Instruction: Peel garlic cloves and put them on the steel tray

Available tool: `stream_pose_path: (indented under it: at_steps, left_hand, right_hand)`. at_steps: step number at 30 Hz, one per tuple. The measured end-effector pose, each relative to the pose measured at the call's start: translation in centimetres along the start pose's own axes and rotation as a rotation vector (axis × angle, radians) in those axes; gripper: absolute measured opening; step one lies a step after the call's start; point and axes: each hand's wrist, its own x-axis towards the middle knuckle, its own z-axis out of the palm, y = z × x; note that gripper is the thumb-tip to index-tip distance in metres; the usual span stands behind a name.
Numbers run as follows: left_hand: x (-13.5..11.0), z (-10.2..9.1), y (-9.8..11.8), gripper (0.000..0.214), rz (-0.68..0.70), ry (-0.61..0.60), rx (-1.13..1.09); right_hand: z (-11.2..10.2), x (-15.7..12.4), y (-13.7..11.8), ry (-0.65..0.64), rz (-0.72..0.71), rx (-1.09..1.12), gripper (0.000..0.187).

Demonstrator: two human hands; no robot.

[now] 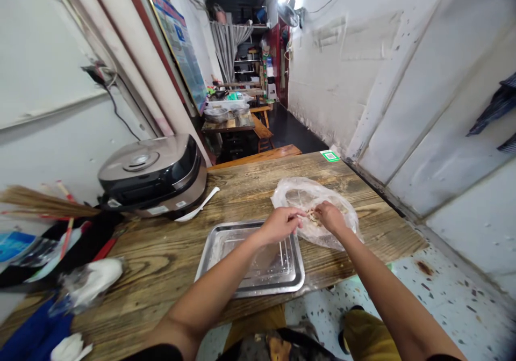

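Note:
My left hand (281, 223) and my right hand (330, 217) meet over a clear plastic bag (310, 194) that lies on the wooden table (242, 189). Between the fingertips of both hands is a small pale piece of food (311, 216), too small to name. The fingers of both hands pinch it. A shiny metal tray (226, 243) sits just left of the bag, under my left forearm, and nothing shows in it.
A grey rice cooker (153, 173) stands at the table's back left with a white spoon (197, 208) beside it. Brooms and bags (60, 243) crowd the left end. A green sticker (330, 156) marks the far right corner. White walls border a narrow aisle with further tables (229, 119) behind.

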Motion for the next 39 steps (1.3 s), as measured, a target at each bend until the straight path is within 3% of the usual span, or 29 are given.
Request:
stream_pose_path:
  at_steps: [5, 9, 13, 17, 22, 24, 26, 29, 31, 32, 35, 39]
  left_hand:
    - [-3.5, 1.5, -4.2, 0.029, -0.217, 0.159, -0.141]
    - [-3.9, 3.3, -5.9, 0.029, -0.216, 0.230, -0.139]
    - [-1.8, 4.7, -5.9, 0.026, -0.101, 0.269, 0.020]
    - [2.4, 5.3, -5.1, 0.025, 0.045, 0.262, 0.289]
    - [7.3, 6.3, -3.9, 0.024, 0.084, 0.211, 0.502]
    - [7.3, 5.8, -3.4, 0.024, 0.110, 0.226, 0.494]
    - [6.0, 4.1, -2.9, 0.025, 0.129, 0.336, 0.478]
    - [3.5, 0.0, -2.7, 0.028, 0.095, 0.608, 0.565]
    - [2.2, -2.3, -3.0, 0.038, 0.031, 0.798, 0.713]
    - [1.7, -3.0, -3.3, 0.043, 0.022, 0.836, 0.761]
    - [0.7, -2.2, -4.1, 0.041, 0.101, 0.759, 0.791]
    - [1.4, 2.2, -4.9, 0.024, 0.186, 0.454, 0.642]
  right_hand:
    - [0.1, -0.1, 1.1, 0.066, 0.097, 0.107, 0.025]
    - [-0.4, -0.2, 2.4, 0.066, 0.177, 0.114, 0.024]
    - [-1.3, -0.3, 2.4, 0.063, 0.188, 0.110, 0.022]
    - [-2.6, -1.1, 2.3, 0.106, 0.231, 0.169, 0.025]
    - [-4.4, -5.6, 5.3, 0.255, 0.312, 0.419, 0.032]
    - [-4.8, -8.7, 8.0, 0.343, 0.392, 0.461, 0.038]
    - [-4.8, -12.3, 11.3, 0.421, 0.518, 0.479, 0.043]
    - [-3.5, -17.4, 16.6, 0.495, 0.740, 0.508, 0.048]
    - [-1.7, -19.8, 19.7, 0.515, 0.864, 0.508, 0.049]
    - [-0.6, -20.5, 21.1, 0.509, 0.910, 0.489, 0.048]
    - [3.0, -20.3, 24.1, 0.399, 0.994, 0.368, 0.041]
    - [6.6, -16.7, 25.4, 0.264, 0.953, 0.317, 0.031]
